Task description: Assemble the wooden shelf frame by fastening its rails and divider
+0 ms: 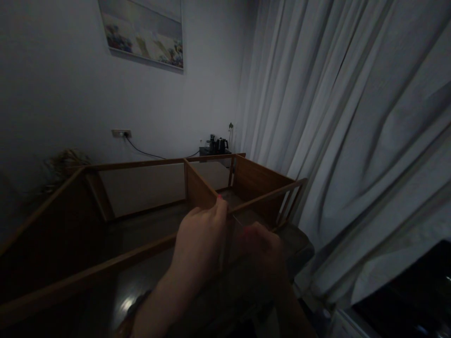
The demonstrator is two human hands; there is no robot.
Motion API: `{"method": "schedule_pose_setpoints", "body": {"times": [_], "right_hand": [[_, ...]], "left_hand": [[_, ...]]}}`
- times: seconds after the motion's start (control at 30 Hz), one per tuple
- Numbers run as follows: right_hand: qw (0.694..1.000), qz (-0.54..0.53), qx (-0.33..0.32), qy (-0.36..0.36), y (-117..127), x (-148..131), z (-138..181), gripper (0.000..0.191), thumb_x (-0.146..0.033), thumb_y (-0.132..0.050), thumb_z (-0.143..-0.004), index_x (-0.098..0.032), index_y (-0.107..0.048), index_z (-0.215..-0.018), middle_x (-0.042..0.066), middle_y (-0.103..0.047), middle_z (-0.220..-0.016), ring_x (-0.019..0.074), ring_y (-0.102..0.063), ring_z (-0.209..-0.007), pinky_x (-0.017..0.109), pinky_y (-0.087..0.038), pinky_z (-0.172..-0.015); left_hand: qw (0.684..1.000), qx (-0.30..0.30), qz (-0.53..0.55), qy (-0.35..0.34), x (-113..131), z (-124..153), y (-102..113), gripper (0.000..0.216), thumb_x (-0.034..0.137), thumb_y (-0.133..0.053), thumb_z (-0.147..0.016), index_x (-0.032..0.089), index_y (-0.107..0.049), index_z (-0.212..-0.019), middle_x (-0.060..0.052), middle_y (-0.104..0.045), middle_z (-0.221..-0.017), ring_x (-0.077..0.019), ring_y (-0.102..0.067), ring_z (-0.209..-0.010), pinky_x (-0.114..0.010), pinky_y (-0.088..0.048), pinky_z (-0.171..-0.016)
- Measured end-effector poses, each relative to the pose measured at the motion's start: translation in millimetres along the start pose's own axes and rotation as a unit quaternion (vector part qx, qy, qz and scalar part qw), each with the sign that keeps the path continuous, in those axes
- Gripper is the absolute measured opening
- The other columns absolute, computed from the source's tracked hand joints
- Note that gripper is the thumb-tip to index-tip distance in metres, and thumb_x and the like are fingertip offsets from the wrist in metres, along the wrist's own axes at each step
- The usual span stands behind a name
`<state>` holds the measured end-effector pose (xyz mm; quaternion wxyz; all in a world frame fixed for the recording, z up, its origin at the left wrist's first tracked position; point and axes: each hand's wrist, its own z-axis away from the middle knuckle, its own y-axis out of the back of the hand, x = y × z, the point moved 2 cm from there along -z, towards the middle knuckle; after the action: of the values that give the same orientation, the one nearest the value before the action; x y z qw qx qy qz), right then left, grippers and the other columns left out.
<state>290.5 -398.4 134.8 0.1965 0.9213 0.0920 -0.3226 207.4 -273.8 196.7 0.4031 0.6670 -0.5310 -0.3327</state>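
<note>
A wooden furniture frame (260,199) with a dividing panel (200,185) stretches in front of me. Where that panel meets the near rail, my left hand (202,230) is closed over the wood, with a small red spot at its fingertip. My right hand (262,246), smeared by motion, is just right of the joint with its fingers curled together. A thin, pale rod-like tool (237,219) runs from these fingers towards the joint; its kind cannot be made out. Red blur shows at the right fingertips. Both palms are hidden.
White curtains (317,117) hang along the right side. At the back, a dark kettle (221,144) stands on a small black table (204,151). A cable runs from a wall socket (120,133). Dried plants (66,164) are at the left, and a dark cushioned edge (299,241) lies beyond my right hand.
</note>
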Motion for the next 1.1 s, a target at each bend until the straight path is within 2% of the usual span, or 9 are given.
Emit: {"method": "schedule_pose_setpoints", "body": {"times": [0.07, 0.17, 0.27, 0.33, 0.53, 0.7, 0.83, 0.93, 1.1], "right_hand": [[0.999, -0.038, 0.021, -0.027, 0.9, 5.1, 1.4, 0.019, -0.039, -0.057, -0.092, -0.022, -0.063, -0.086, -0.002, -0.063, -0.073, 0.0128, -0.058, -0.068, 0.023, -0.043, -0.06], [0.997, -0.042, 0.064, 0.009, 4.0, 6.4, 0.4, 0.013, -0.035, -0.062, -0.089, -0.024, -0.065, -0.097, -0.003, -0.059, -0.074, 0.0115, -0.055, -0.066, 0.022, -0.043, -0.06], [0.997, -0.03, 0.041, 0.052, 5.0, 1.4, -3.4, 0.011, -0.026, -0.059, -0.09, -0.027, -0.07, -0.091, -0.003, -0.055, -0.069, 0.0102, -0.052, -0.062, 0.021, -0.04, -0.055], [0.998, -0.031, 0.032, 0.054, 5.9, -0.6, -5.4, 0.013, -0.024, -0.059, -0.09, -0.026, -0.072, -0.085, -0.003, -0.056, -0.067, 0.0106, -0.052, -0.061, 0.022, -0.04, -0.053], [0.998, -0.065, 0.013, 0.022, 6.0, 6.2, -3.0, 0.008, -0.026, -0.065, -0.086, -0.026, -0.072, -0.081, -0.004, -0.062, -0.064, 0.0096, -0.053, -0.057, 0.021, -0.04, -0.053], [0.988, -0.146, -0.004, -0.049, -1.5, 5.8, 1.3, 0.013, -0.035, -0.063, -0.088, -0.023, -0.07, -0.089, -0.001, -0.067, -0.071, 0.0109, -0.06, -0.06, 0.02, -0.045, -0.052], [0.984, -0.163, -0.005, -0.076, -9.3, 7.2, 5.5, 0.019, -0.037, -0.06, -0.089, -0.022, -0.07, -0.084, -0.002, -0.061, -0.06, 0.0103, -0.055, -0.053, 0.02, -0.041, -0.047], [0.986, -0.158, 0.019, -0.04, -11.1, 10.3, 5.9, 0.02, -0.037, -0.063, -0.088, -0.022, -0.072, -0.079, -0.001, -0.062, -0.064, 0.0117, -0.056, -0.057, 0.022, -0.042, -0.051], [0.991, -0.118, 0.047, 0.045, -10.3, 10.3, 2.2, 0.019, -0.042, -0.064, -0.087, -0.026, -0.073, -0.083, 0.0, -0.064, -0.073, 0.0143, -0.059, -0.066, 0.026, -0.046, -0.058]], "left_hand": [[1.0, 0.002, -0.01, -0.004, -0.2, 0.2, 0.4, 0.024, 0.011, -0.054, -0.087, 0.014, -0.059, -0.11, -0.007, -0.075, -0.086, -0.0218, -0.07, -0.07, -0.03, -0.042, -0.062], [1.0, 0.007, -0.011, -0.005, 0.0, 0.1, 0.7, 0.027, 0.008, -0.056, -0.085, 0.015, -0.06, -0.111, -0.008, -0.075, -0.093, -0.0226, -0.071, -0.073, -0.03, -0.044, -0.063], [1.0, 0.004, 0.002, -0.003, 0.4, -0.6, 0.1, 0.023, 0.011, -0.056, -0.087, 0.014, -0.061, -0.109, -0.008, -0.075, -0.092, -0.0238, -0.071, -0.074, -0.031, -0.044, -0.062], [1.0, 0.005, 0.006, -0.005, 0.9, -0.9, -0.1, 0.023, 0.013, -0.055, -0.087, 0.013, -0.061, -0.11, -0.008, -0.075, -0.091, -0.0243, -0.071, -0.073, -0.032, -0.045, -0.063], [1.0, 0.0, 0.003, -0.005, 3.7, -0.4, 3.2, 0.028, 0.013, -0.057, -0.085, 0.013, -0.06, -0.113, -0.01, -0.074, -0.102, -0.0232, -0.071, -0.077, -0.031, -0.046, -0.065], [1.0, -0.008, 0.005, 0.004, 4.5, -1.3, 4.6, 0.022, 0.014, -0.054, -0.089, 0.013, -0.062, -0.109, -0.012, -0.074, -0.099, -0.0239, -0.071, -0.077, -0.032, -0.047, -0.066], [1.0, 0.003, 0.007, 0.006, 4.0, -1.1, 2.5, 0.023, 0.018, -0.056, -0.088, 0.014, -0.062, -0.11, -0.011, -0.075, -0.092, -0.0251, -0.071, -0.075, -0.032, -0.047, -0.065], [1.0, 0.009, 0.008, -0.001, 4.2, -0.5, 0.9, 0.026, 0.021, -0.058, -0.088, 0.012, -0.061, -0.112, -0.011, -0.075, -0.09, -0.026, -0.071, -0.074, -0.033, -0.048, -0.065], [1.0, 0.011, -0.018, -0.012, 6.3, -0.5, 1.6, 0.027, 0.011, -0.056, -0.083, 0.009, -0.061, -0.11, -0.015, -0.074, -0.095, -0.026, -0.071, -0.075, -0.033, -0.049, -0.066]]}}
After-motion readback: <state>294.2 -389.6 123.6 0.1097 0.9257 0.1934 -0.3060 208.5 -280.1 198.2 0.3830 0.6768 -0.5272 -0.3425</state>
